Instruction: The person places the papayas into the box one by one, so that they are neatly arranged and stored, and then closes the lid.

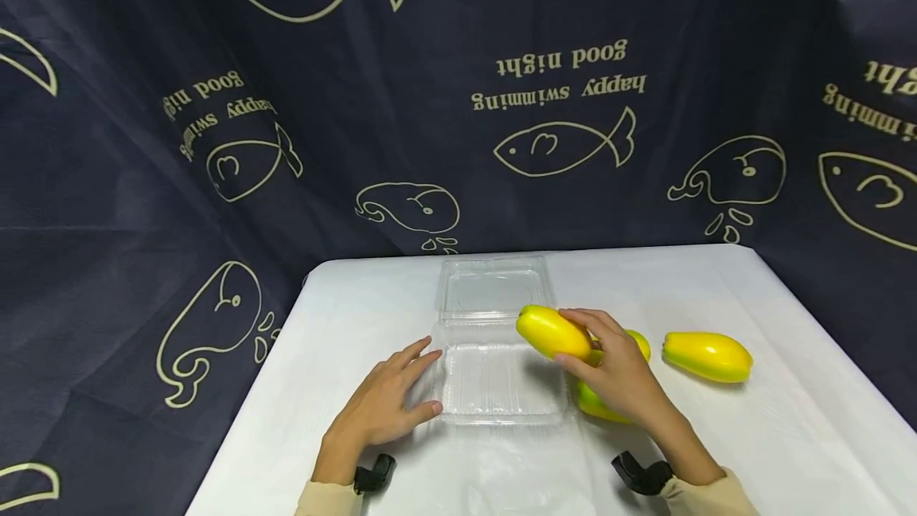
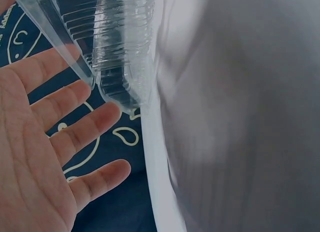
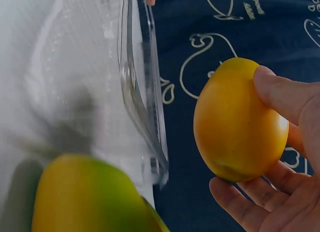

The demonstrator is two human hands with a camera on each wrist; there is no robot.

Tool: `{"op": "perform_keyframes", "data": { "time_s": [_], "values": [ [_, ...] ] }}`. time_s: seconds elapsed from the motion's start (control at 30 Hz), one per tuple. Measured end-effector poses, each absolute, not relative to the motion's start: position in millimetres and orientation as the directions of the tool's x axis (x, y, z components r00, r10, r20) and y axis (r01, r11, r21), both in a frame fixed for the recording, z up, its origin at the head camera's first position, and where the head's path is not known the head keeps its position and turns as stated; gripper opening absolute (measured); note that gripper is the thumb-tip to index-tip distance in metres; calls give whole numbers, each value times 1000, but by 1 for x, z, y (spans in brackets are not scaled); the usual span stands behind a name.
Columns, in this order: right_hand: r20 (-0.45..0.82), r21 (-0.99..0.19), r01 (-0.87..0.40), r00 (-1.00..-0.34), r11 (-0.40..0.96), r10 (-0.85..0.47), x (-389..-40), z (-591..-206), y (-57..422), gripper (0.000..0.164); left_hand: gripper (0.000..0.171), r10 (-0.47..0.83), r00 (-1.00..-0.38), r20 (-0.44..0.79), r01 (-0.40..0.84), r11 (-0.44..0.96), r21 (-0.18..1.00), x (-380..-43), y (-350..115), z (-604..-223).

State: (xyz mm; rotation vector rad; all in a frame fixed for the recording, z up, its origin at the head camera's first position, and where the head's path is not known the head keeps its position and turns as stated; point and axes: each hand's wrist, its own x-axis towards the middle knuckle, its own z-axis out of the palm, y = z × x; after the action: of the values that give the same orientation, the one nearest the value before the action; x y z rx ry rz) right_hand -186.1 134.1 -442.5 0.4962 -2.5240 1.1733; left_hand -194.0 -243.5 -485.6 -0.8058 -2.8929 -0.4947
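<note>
My right hand (image 1: 623,373) grips a yellow papaya (image 1: 553,331) between thumb and fingers, raised over the right part of a clear plastic clamshell box (image 1: 501,381). The right wrist view shows the held papaya (image 3: 240,122) from its end, with the thumb on one side and fingers on the other. My left hand (image 1: 383,400) is at the box's left edge, fingers spread and fairly straight; in the left wrist view its fingertips are near or against the clear plastic wall (image 2: 82,67). Whether they press on it, I cannot tell. The box's lid (image 1: 494,289) lies folded back, away from me.
Beneath and behind my right hand are a green-yellow papaya (image 1: 600,406) and another yellow one (image 1: 640,343), both partly hidden. A further papaya (image 1: 708,357) lies to the right on the white tabletop (image 1: 380,301). Dark patterned cloth (image 1: 430,102) hangs behind the table.
</note>
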Motion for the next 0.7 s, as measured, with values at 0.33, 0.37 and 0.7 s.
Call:
{"op": "perform_keyframes", "data": {
  "time_s": [0.33,0.37,0.7],
  "values": [
    [345,-686,-435,-900,584,-265,-207,-438,106,66,75,481,-860,171,511,818,264,-193,-246,-486],
    [336,-693,-433,-901,576,-274,-209,-438,103,66,75,481,-860,171,510,818,264,-193,-246,-486],
    [266,-781,-410,-901,471,-343,-223,-441,85,62,75,488,-854,180,520,810,270,-193,-243,-486]
  ]
}}
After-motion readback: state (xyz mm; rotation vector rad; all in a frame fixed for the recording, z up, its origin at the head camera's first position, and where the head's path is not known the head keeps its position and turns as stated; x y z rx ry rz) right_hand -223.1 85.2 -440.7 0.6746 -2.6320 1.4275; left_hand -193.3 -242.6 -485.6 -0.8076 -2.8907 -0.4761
